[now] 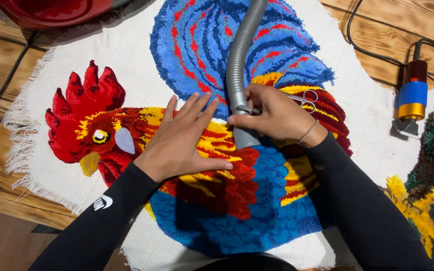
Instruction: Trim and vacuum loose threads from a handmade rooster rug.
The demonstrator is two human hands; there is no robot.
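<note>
Both arms reach forward in long black sleeves, forearms angled inward so the hands meet near the middle. The left hand (pixel 184 138) lies flat, palm down, fingers straight and spread, thumb pointing right. The right hand (pixel 272 114) is curled in a grip, knuckles up, a thin bracelet at its wrist.
</note>
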